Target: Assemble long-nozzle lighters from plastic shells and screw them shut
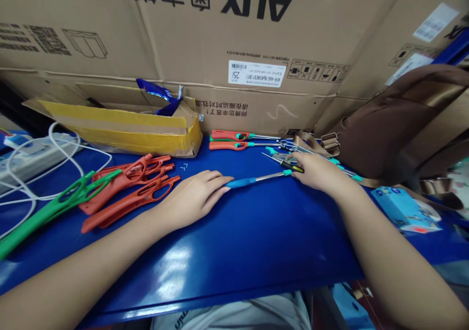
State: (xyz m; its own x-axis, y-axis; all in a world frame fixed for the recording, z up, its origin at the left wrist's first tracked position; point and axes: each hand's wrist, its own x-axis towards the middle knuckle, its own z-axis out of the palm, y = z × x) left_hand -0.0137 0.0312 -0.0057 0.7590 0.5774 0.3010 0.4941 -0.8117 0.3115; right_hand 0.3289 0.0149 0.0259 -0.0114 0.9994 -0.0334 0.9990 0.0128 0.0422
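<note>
My left hand (198, 198) pinches the end of a blue plastic piece (240, 182) joined to a thin metal tube (269, 176) with a teal tip (287, 173). That teal tip reaches my right fingers. In my right hand (315, 174) is a small screwdriver (292, 167) with a black and yellow handle, its thin shaft pointing left. Behind those fingers lies a cluster of metal tubes with teal ends (270, 151), partly hidden. Left of my left hand are several orange lighter shells (126, 200) and a green lighter shell (66, 205).
Two orange-handled lighters (229, 146) lie at the back. A yellow-taped carton (120, 127) and a white power strip (40, 156) with loose cable stand left. To the right are a brown bag (399, 130) and a light-blue box (403, 208). Large cardboard (183, 42) walls the rear.
</note>
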